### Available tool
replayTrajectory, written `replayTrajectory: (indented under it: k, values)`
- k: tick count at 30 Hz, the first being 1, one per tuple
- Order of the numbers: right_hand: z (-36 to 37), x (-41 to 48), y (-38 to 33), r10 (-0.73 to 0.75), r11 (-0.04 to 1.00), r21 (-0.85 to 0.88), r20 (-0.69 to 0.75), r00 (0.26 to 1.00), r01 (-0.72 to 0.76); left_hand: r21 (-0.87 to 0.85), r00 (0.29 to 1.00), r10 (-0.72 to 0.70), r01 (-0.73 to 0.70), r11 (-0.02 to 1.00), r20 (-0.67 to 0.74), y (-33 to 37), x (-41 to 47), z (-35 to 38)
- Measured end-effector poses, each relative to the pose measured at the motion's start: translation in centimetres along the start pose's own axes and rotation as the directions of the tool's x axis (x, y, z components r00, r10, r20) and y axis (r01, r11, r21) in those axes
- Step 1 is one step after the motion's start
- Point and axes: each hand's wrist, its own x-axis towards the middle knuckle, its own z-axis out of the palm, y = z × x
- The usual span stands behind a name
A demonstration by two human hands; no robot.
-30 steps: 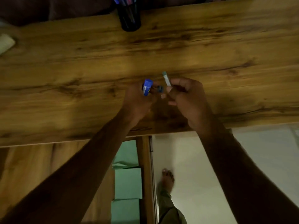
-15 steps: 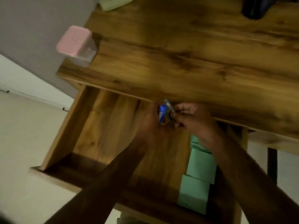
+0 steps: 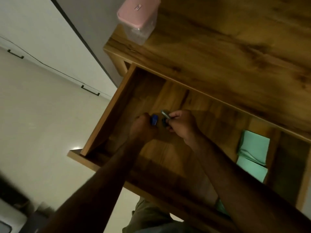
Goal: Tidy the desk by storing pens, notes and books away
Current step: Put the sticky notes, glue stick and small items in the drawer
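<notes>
Right hand (image 3: 182, 126) shifted off desk (image 3: 235, 56) over drawer (image 3: 109, 113).

No text can be read; a small mark on the pink container lid (image 3: 137, 14) is too blurred.

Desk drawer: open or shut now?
Open. The drawer is pulled out from under the desktop, floor and green notes exposed; left hand grips a blue pen, right hand a second pen.

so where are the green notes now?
Head view, right side: the green notes lie inside the open drawer near its right end, right of the right hand.
</notes>
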Motion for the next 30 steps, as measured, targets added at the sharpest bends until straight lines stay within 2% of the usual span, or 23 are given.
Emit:
replayTrajectory:
  k: [3,5,10,14,23,30]
  values:
    - [0.6,0.3,-0.1,-0.039,0.997,-0.061,-0.022,0.999,0.037,0.066,0.996,0.086,-0.084,0.994,-0.035,-0.1,0.2,0.7]
    - [0.2,0.2,-0.1,-0.075,0.993,-0.1,-0.045,0.996,0.07,0.097,0.994,0.096,-0.09,0.991,-0.051,-0.2,0.6,1.0]
    - [-1.1,0.1,-0.1,-0.157,0.964,-0.237,-0.142,0.977,0.12,-0.007,1.0,0.003,-0.003,1.0,-0.007,0.2,0.5,1.0]
    - [-1.3,0.0,-0.2,-0.204,0.936,-0.31,-0.083,0.975,0.169,-0.041,1.0,-0.005,0.004,0.999,-0.018,0.5,0.2,0.9]
    - [-1.2,0.1,0.3,-0.234,0.893,-0.42,-0.122,0.965,0.164,0.042,0.998,0.052,-0.05,0.998,-0.046,0.3,0.0,0.2]
    - [-1.7,-0.1,0.2,-0.241,0.893,-0.41,-0.09,0.966,0.184,0.021,0.998,0.056,-0.056,0.998,-0.032,0.2,-0.2,-0.3]
